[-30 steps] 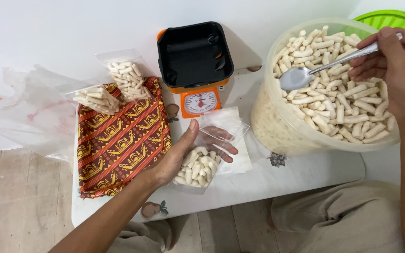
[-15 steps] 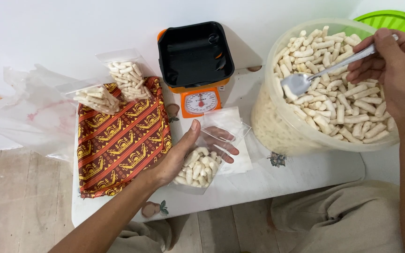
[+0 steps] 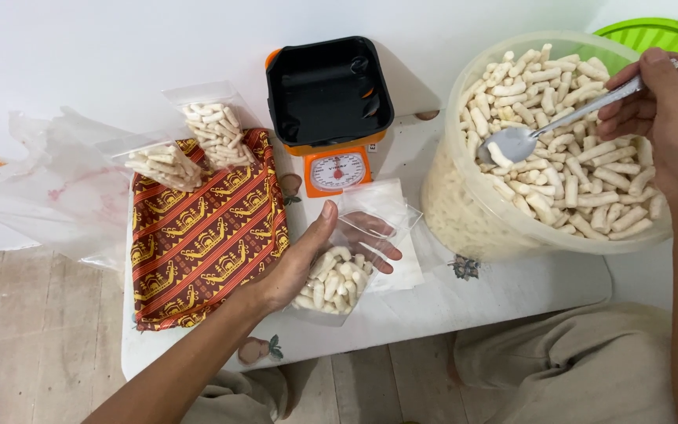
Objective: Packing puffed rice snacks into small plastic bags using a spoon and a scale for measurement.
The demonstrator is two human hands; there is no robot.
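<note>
Left hand (image 3: 304,263) is cupping a small clear plastic bag (image 3: 345,259) part-filled with pale stick-shaped crackers, thumb on one side and fingers curled under the other, resting on a low white tabletop (image 3: 464,302) set over a pale wood-plank floor (image 3: 33,330) against a white wall (image 3: 119,47). Right hand (image 3: 668,118) is pinching the handle of a metal spoon (image 3: 547,126), its bowl dipping into the same crackers heaped in a large translucent plastic tub (image 3: 472,212). An orange kitchen scale with a black square tray (image 3: 329,98) is standing behind the bag, and beside it two filled clear bags (image 3: 190,145) are lying on a red patterned cloth (image 3: 202,232).
</note>
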